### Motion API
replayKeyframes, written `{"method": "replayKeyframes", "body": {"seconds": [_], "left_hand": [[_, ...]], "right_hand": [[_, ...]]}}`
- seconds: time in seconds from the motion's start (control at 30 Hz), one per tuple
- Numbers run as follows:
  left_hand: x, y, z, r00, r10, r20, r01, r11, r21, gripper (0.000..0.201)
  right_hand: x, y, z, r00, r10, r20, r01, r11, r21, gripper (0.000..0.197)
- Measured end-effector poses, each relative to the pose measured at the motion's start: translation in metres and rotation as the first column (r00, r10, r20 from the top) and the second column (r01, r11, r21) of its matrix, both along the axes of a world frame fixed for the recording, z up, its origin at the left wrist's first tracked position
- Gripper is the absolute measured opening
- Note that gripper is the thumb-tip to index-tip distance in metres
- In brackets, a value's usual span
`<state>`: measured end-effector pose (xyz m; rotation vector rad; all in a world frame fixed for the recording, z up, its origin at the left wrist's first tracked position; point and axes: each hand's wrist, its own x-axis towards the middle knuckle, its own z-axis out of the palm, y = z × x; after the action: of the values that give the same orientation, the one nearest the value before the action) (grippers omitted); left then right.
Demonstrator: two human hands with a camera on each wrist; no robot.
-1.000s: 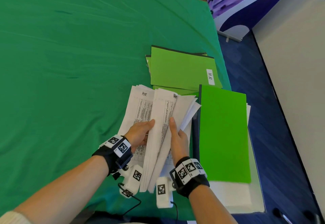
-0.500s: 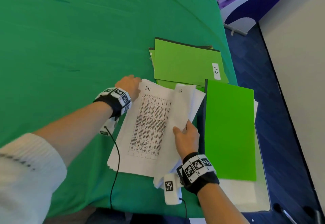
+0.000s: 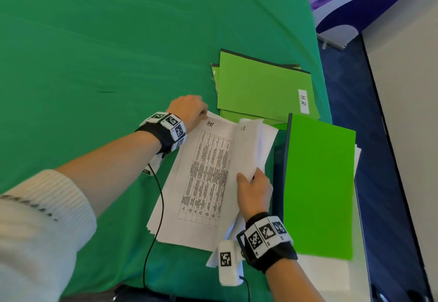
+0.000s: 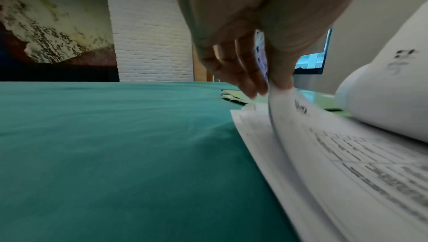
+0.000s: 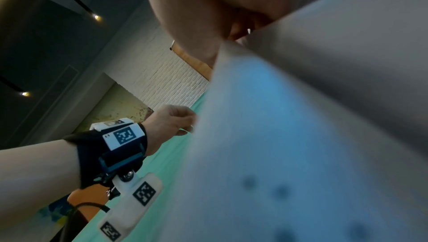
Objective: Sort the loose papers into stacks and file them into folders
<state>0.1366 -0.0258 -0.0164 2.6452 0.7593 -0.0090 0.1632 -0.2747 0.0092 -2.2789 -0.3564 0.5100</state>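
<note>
The left hand (image 3: 189, 109) has moved from the fanned sheets to pinch the far corner of the HR-marked paper stack (image 3: 201, 178) on the worktop (image 3: 106, 52), while the right hand (image 3: 254, 191) grips the remaining curled papers (image 3: 254, 145); sorting continues beside the folders (image 3: 263, 88).

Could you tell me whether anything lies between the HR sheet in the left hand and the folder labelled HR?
Nothing visible does. The left hand pinches the HR sheet at its far corner, and the HR folder lies closed just beyond, its cover bare.
</note>
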Motion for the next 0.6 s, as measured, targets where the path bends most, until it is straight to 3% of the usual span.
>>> {"method": "replayKeyframes", "body": {"seconds": [0.07,0.1,0.17,0.23,0.3,0.33,0.37,0.43,0.53,0.6], "left_hand": [[-0.004,-0.011,0.007,0.992,0.099,0.083,-0.076,0.966,-0.246,0.034],[-0.008,-0.019,0.012,0.985,0.147,0.094,-0.099,0.913,-0.396,0.041],[-0.023,-0.037,0.024,0.984,0.176,0.029,-0.117,0.758,-0.641,0.057],[-0.047,-0.057,0.029,0.981,0.182,-0.061,-0.154,0.558,-0.816,0.051],[-0.072,-0.079,0.027,0.972,0.210,-0.107,-0.175,0.340,-0.924,0.028],[-0.081,-0.090,0.023,0.968,0.225,-0.108,-0.165,0.253,-0.953,0.026],[-0.089,-0.100,0.018,0.968,0.232,-0.091,-0.143,0.217,-0.966,0.027],[-0.094,-0.115,0.008,0.971,0.235,-0.032,-0.104,0.302,-0.947,0.030],[-0.089,-0.131,0.001,0.946,0.323,0.018,-0.122,0.407,-0.905,0.036],[-0.084,-0.139,-0.003,0.945,0.325,0.011,-0.178,0.545,-0.820,0.055]], "right_hand": [[-0.003,0.001,-0.002,0.999,0.023,0.041,-0.023,1.000,0.009,0.020],[-0.005,0.001,-0.002,0.998,0.021,0.058,-0.021,1.000,0.013,0.033],[-0.007,-0.001,-0.003,0.997,-0.014,0.078,0.011,0.999,0.038,0.066],[-0.006,-0.005,-0.002,0.995,-0.024,0.094,0.019,0.998,0.060,0.087],[-0.002,-0.009,-0.005,0.995,-0.004,0.104,-0.003,0.998,0.065,0.082],[0.000,-0.010,-0.008,0.992,0.018,0.122,-0.025,0.998,0.059,0.071],[0.002,-0.011,-0.011,0.989,0.042,0.143,-0.048,0.998,0.037,0.055],[0.002,-0.010,-0.016,0.990,0.058,0.126,-0.060,0.998,0.011,0.036],[0.000,-0.006,-0.019,0.998,0.046,-0.046,-0.045,0.998,0.035,0.019],[-0.002,-0.002,-0.020,0.988,0.055,-0.145,-0.046,0.997,0.066,0.022]]}}
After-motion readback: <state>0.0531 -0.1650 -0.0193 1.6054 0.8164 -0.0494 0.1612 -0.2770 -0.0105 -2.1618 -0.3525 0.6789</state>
